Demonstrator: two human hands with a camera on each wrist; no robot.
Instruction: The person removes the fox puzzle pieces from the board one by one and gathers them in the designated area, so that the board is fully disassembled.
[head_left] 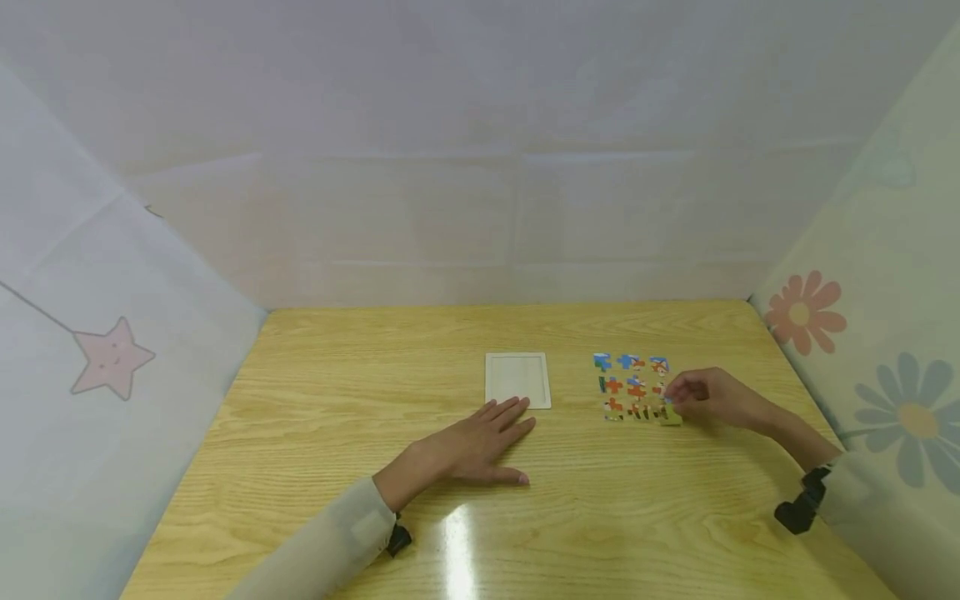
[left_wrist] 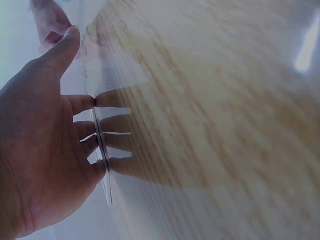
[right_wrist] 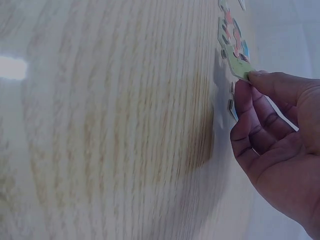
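Note:
My left hand (head_left: 480, 442) lies with straight, spread fingers at the near edge of a shallow square puzzle tray (head_left: 517, 375). In the left wrist view, its fingertips (left_wrist: 89, 102) touch along the tray's thin edge. My right hand (head_left: 708, 396) is at the right side of a group of colourful jigsaw pieces (head_left: 636, 386). Between thumb and forefinger it pinches a yellow-green jigsaw piece (right_wrist: 239, 66), tilted up from the wooden surface in the right wrist view. The other pieces lie in loose rows, with orange, blue and green prints.
A light wooden table (head_left: 337, 375) carries everything. White cloth walls (head_left: 450, 225) stand behind and at both sides, printed with a pink star (head_left: 112, 358) and flowers (head_left: 802, 312). Dark straps with small devices (head_left: 801, 504) sit at both wrists.

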